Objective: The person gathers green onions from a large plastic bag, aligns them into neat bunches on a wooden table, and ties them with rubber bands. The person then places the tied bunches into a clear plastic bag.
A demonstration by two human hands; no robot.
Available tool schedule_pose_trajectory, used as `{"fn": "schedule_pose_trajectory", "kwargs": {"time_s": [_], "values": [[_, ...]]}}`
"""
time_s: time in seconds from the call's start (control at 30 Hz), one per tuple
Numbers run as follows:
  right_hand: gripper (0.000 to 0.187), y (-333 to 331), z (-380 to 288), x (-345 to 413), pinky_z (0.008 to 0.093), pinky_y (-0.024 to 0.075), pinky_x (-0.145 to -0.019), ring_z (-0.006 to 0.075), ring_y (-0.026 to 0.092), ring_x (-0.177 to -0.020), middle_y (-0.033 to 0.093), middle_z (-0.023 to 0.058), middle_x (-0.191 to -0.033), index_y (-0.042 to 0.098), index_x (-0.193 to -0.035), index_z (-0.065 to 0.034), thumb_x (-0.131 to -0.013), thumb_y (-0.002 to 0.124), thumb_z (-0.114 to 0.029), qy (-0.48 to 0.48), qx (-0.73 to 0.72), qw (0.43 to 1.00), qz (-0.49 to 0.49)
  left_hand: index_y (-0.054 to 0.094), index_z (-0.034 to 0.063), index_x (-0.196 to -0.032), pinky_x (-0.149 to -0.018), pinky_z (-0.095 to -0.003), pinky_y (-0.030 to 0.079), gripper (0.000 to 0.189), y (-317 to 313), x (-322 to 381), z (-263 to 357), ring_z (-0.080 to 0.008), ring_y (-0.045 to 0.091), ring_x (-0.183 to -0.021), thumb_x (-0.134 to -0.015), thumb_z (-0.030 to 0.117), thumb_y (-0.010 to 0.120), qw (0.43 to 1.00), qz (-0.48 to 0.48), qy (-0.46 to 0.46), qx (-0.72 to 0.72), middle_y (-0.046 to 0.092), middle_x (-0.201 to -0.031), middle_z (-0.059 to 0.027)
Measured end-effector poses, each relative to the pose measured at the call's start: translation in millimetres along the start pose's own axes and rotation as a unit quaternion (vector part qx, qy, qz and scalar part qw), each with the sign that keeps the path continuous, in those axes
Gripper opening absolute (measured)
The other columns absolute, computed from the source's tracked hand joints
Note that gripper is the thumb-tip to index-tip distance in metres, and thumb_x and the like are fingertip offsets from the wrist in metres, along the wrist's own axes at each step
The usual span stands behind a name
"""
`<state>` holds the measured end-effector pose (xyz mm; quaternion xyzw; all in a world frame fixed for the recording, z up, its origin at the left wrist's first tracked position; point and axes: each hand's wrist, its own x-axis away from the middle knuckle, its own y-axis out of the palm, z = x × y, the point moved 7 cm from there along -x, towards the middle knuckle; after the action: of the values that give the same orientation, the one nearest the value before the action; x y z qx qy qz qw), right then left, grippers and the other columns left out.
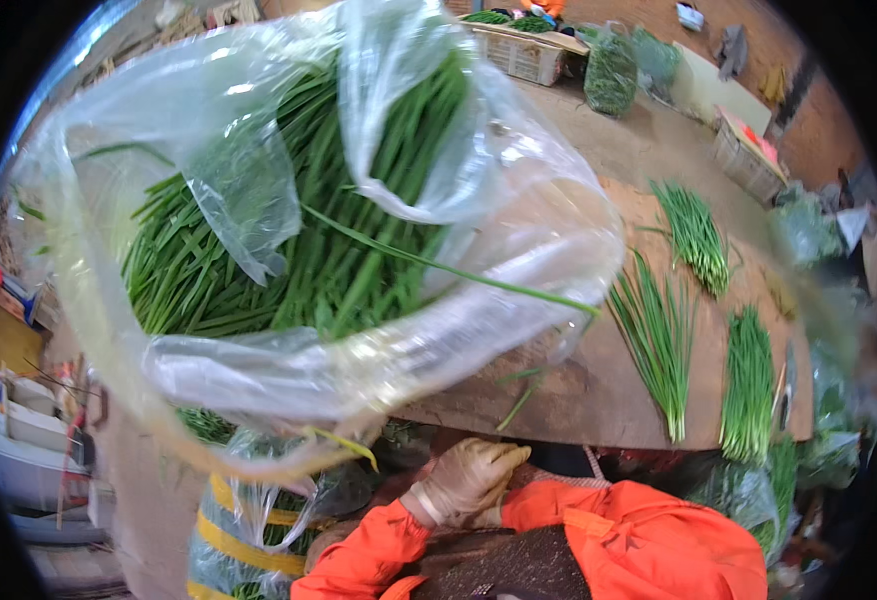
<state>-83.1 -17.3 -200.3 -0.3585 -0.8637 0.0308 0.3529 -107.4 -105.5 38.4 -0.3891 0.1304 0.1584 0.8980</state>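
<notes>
My left hand (pixel 472 476), in a pale, soiled glove, lies in front of my body at the table's near edge. Beneath it, my right hand (pixel 489 517) is mostly hidden, with only a bit of glove showing at the orange cuff. The two hands touch; whether either one grips something cannot be seen. Above and to the left, a large clear plastic bag (pixel 483 322) gapes open, full of long green chive-like leaves (pixel 318 195). Neither hand visibly touches it. One loose leaf (pixel 446 268) crosses the bag's lip.
On the wooden tabletop (pixel 558 397) lie several green bunches (pixel 746 382) and a knife-like tool (pixel 787 390). A yellow-banded bag (pixel 251 525) stands below left. Across the floor are a filled bag (pixel 611 75), a crate (pixel 521 56) and another person in orange (pixel 547 7).
</notes>
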Motion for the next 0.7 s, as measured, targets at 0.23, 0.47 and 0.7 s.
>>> {"fn": "schedule_pose_trajectory", "kwargs": {"time_s": [0.23, 0.47, 0.7], "values": [[0.038, -41.8, -44.7, 66.9, 0.0367, 0.0455, -0.093, 0.0279, 0.058, -0.108, 0.061, 0.0178, -0.116, 0.054, -0.125, -0.0024, -0.093, 0.052, -0.022, -0.075, 0.039, 0.996, 0.027, 0.057, 0.0036, -0.117, -0.081, -0.0424, 0.051, 0.042, 3.8, -34.5, 84.6, -0.0373, 0.062, -0.097, -0.075, 0.008, 0.060, 0.988, -0.081, -0.093, -0.091, 0.061, -0.113, -0.0199], [0.030, -153.6, -56.6, 301.2, 0.0406, 0.0468, -0.091, 0.0332, 0.059, -0.105, 0.062, 0.0178, -0.112, 0.059, -0.115, -0.0028, -0.089, 0.058, -0.017, -0.320, -0.076, 0.816, 0.475, 0.058, 0.0025, -0.117, -0.084, -0.0417, 0.050, 0.040, -18.5, -33.4, 104.6, -0.0374, 0.062, -0.097, -0.077, 0.006, 0.059, 0.984, -0.047, -0.099, -0.140, 0.062, -0.110, -0.0212], [0.074, -222.4, 59.9, 389.4, 0.0502, 0.0264, -0.108, 0.0422, 0.028, -0.134, 0.032, 0.0242, -0.143, 0.037, -0.141, -0.0159, -0.077, 0.069, -0.036, 0.209, 0.159, 0.692, 0.673, 0.057, 0.0037, -0.119, -0.086, -0.0413, 0.049, 0.039, 9.2, -27.8, 85.5, -0.0370, 0.060, -0.101, -0.081, 0.013, 0.058, 0.974, -0.077, -0.170, -0.130, 0.061, -0.113, -0.0212]]}}
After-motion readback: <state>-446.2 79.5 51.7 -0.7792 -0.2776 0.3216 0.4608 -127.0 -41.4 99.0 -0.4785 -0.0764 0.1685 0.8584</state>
